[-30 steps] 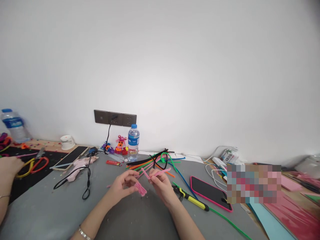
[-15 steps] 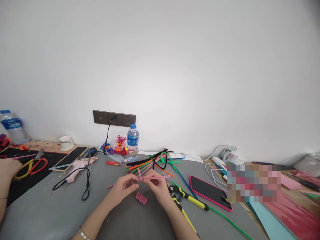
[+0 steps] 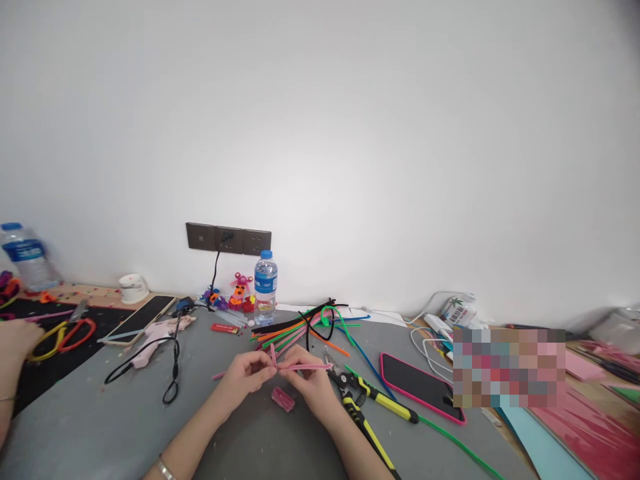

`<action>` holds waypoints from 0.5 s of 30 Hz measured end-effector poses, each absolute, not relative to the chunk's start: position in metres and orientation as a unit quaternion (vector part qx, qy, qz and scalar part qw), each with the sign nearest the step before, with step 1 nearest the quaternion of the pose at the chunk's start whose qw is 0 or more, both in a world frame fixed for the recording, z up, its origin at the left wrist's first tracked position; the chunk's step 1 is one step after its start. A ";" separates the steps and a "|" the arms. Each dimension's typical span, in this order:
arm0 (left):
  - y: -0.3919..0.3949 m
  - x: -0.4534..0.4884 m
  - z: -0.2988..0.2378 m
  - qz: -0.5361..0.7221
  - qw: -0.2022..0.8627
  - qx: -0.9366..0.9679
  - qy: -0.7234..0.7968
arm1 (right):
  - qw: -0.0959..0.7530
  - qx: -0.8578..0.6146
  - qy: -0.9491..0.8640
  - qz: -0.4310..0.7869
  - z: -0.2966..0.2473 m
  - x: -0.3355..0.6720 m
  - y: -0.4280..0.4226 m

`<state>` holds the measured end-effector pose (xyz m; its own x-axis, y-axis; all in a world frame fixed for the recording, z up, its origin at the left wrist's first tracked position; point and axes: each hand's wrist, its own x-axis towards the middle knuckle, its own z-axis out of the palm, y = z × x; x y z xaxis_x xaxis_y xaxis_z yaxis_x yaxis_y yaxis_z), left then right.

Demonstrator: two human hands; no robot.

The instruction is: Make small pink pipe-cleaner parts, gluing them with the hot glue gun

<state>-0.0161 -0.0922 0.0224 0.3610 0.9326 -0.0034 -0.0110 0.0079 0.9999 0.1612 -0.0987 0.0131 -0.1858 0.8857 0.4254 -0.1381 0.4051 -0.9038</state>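
Both of my hands pinch a bent pink pipe cleaner [image 3: 313, 366] above the grey mat. My left hand [image 3: 249, 377] has thumb and forefinger closed at the bend, where one end stands up. Close beside it, my right hand [image 3: 311, 385] grips the stem, which runs out to the right. On the mat just below my fingertips lies a small pink bundle [image 3: 283, 399]. Behind my hands is a pile of coloured pipe cleaners [image 3: 290, 331] in black, orange, green and pink. Yellow-and-black pliers [image 3: 383, 400] lie open to the right of my right hand.
A pink-cased phone [image 3: 423, 388] lies at right, near white cables and coloured sheets [image 3: 590, 427]. A water bottle [image 3: 265, 288] stands by the wall. At left are a pale pink glue gun [image 3: 153, 337], another phone [image 3: 143, 320], scissors [image 3: 75, 333] and another person's hand [image 3: 17, 343].
My hands have come slightly lower with the pink pipe cleaner. Its upright end now stands straighter, and my left fingers have closed nearer to my right fingertips.
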 end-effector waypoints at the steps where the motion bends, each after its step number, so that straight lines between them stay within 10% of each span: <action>1: -0.092 -0.016 0.022 0.401 0.588 0.579 0.398 | 0.563 -0.299 -0.622 0.455 0.013 0.161 -0.098; 15: -0.096 -0.018 0.024 0.386 0.618 0.573 0.375 | 0.538 -0.293 -0.572 0.545 0.012 0.159 -0.101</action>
<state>-0.0177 -0.0959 0.0239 0.4212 0.9067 -0.0211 -0.0477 0.0454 0.9978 0.1587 -0.1005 0.0122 -0.2488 0.9222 0.2961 -0.2523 0.2335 -0.9391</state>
